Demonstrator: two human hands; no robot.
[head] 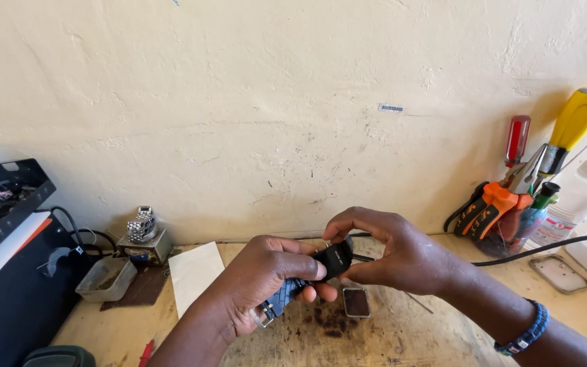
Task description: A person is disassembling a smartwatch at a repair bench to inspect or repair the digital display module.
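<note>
Above a worn wooden bench (443,333), the left hand (259,285) gripped a black watch (321,268) by its strap, long axis slanting down-left, while the right hand (388,255) pinched its case from the right.

Yellow-handled screwdriver (577,119), orange pliers (489,207), white bottle (574,202) and metal watch (142,225) line the wall.

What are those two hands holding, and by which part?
A black wristwatch: the left hand closes around its strap, and the right hand pinches the watch case between thumb and fingers.
</note>
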